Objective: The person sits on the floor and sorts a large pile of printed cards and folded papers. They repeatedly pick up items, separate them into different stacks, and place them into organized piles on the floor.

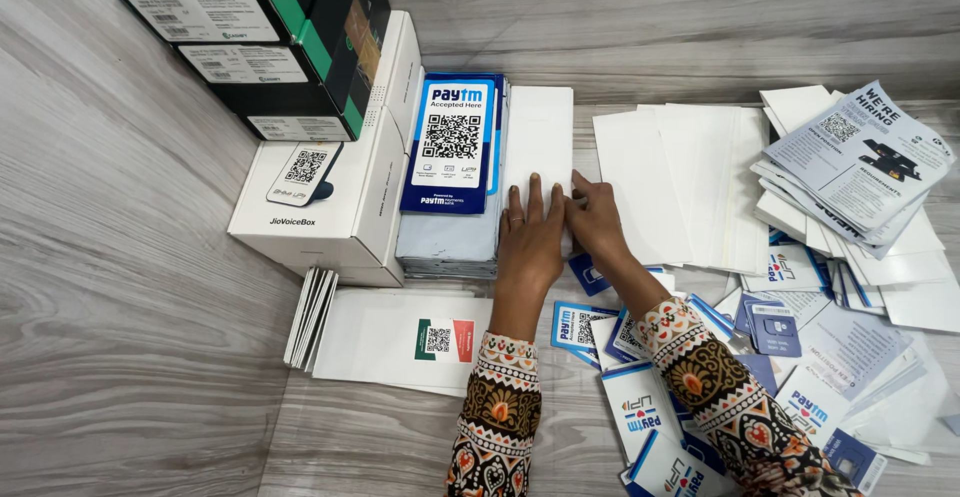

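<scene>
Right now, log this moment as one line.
left hand: flat on white envelope | right hand: flat on envelope | blue card stack: beside envelope

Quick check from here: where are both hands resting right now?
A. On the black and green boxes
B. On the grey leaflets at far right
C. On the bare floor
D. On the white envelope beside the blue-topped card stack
D: the left hand and right hand lie flat, side by side, on the white envelope next to the blue-topped card stack.
</scene>
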